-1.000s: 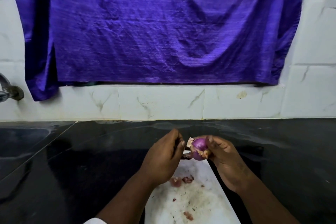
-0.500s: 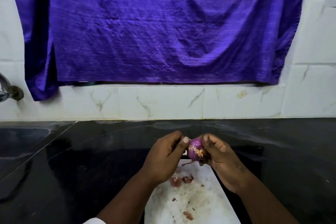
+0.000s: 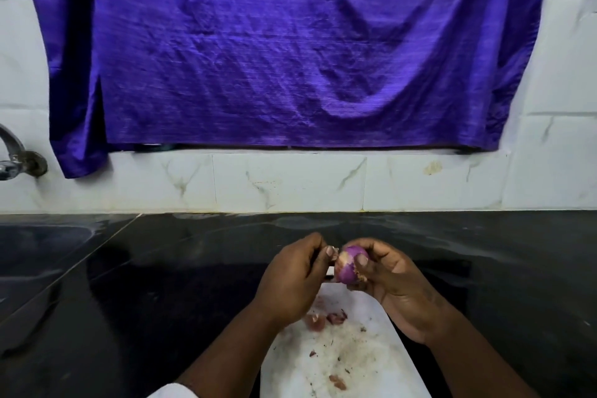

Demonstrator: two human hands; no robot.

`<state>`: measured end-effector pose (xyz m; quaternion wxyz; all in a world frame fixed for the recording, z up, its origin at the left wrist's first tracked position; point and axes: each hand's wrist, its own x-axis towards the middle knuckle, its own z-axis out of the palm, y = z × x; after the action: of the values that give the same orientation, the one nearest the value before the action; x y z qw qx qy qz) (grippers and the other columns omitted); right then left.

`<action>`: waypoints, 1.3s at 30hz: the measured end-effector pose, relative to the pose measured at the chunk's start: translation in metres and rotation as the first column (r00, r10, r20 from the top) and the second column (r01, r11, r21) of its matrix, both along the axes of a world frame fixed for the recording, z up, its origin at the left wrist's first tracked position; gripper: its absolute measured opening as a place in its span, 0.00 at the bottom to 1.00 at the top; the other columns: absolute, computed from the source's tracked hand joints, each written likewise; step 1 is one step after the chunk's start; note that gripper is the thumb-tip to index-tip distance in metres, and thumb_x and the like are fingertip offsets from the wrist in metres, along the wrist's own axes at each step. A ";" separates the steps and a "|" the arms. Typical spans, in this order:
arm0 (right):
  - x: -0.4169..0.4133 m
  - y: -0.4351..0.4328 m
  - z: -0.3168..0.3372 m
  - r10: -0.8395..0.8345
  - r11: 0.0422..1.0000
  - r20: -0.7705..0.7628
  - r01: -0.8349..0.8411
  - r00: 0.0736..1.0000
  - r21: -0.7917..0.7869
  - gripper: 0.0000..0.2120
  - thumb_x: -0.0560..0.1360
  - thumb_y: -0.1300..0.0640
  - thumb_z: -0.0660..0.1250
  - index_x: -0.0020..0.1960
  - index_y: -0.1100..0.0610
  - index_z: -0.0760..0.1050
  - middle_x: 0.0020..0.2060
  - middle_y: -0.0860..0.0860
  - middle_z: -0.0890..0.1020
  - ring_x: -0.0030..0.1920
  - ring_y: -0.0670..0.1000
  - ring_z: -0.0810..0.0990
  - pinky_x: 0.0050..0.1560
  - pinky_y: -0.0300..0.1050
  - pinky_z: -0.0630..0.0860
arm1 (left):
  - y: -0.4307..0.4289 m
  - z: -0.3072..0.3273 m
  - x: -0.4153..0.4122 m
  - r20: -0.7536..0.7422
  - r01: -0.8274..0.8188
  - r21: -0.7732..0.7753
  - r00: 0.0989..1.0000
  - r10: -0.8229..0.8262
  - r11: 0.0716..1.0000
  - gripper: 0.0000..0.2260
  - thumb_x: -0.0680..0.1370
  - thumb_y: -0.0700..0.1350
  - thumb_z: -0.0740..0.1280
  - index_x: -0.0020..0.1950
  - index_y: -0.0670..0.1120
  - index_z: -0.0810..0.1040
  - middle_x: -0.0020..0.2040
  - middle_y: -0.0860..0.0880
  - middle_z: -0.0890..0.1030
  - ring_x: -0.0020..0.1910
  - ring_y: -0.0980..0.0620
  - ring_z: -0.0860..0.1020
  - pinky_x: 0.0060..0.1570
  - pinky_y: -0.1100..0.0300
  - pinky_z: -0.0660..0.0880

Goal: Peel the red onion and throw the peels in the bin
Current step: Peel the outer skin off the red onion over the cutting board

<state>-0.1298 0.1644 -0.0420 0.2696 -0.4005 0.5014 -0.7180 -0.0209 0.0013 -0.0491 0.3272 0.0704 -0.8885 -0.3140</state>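
While the red onion [image 3: 349, 265] is held just above the far end of a white cutting board [image 3: 371, 365], both hands work at its skin. The right hand [image 3: 397, 281] grasps the onion, thumb pressed on its near face; the left hand [image 3: 294, 278] has its fingers curled, thumb and forefinger pinched on a pale flap of peel [image 3: 340, 258] at the onion's left side. Most of the visible surface looks smooth and purple, so peeling appears well advanced. Risks: the thin flap may tear short and leave a patch behind, or the slick bulb may slip from the right hand onto the dark counter [image 3: 161, 284]. Loose peel scraps [image 3: 326, 320] lie on the board and have yet to be gathered. No bin is in view. A tap [image 3: 16, 158] stands far left, a purple cloth [image 3: 290, 42] hangs behind; nothing obstructs the hands.
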 end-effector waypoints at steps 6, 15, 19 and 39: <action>-0.001 0.000 0.000 -0.018 0.999 0.066 0.021 0.998 -0.047 0.28 0.63 0.43 0.83 0.57 0.58 0.82 0.53 0.58 0.86 0.51 0.55 0.86 0.50 0.47 0.83 | -0.003 0.002 0.001 0.058 -0.034 -0.055 0.998 0.037 0.998 0.06 0.79 0.51 0.69 0.43 0.54 0.76 0.39 0.56 0.80 0.36 0.57 0.77 0.35 0.55 0.73; 0.000 0.003 0.002 -0.123 0.991 -0.096 0.127 0.988 0.041 0.21 0.66 0.43 0.78 0.54 0.54 0.83 0.51 0.57 0.87 0.48 0.53 0.85 0.46 0.46 0.79 | 0.005 0.009 0.007 -0.094 0.063 -0.011 0.994 -0.064 0.998 0.11 0.77 0.59 0.64 0.45 0.55 0.82 0.41 0.57 0.80 0.41 0.56 0.79 0.40 0.52 0.79; -0.001 0.002 -0.001 -0.101 0.994 -0.141 0.107 0.985 0.036 0.18 0.68 0.51 0.78 0.55 0.57 0.83 0.52 0.59 0.86 0.51 0.56 0.84 0.51 0.54 0.81 | 0.006 0.011 0.009 -0.090 0.052 0.003 0.995 -0.051 0.999 0.11 0.74 0.59 0.66 0.42 0.53 0.82 0.37 0.57 0.80 0.36 0.55 0.78 0.35 0.56 0.75; -0.004 0.001 -0.001 -0.097 0.995 -0.038 0.097 0.995 -0.011 0.27 0.66 0.43 0.80 0.60 0.56 0.83 0.56 0.59 0.86 0.52 0.56 0.85 0.51 0.48 0.81 | 0.003 0.010 0.005 -0.075 0.095 0.203 0.994 -0.081 0.975 0.08 0.81 0.39 0.69 0.45 0.50 0.85 0.41 0.51 0.85 0.41 0.50 0.84 0.44 0.47 0.83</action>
<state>-0.1342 0.1651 -0.0432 0.2231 -0.3905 0.5221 -0.7247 -0.0156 0.0039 -0.0386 0.3332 0.0541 -0.8420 -0.4208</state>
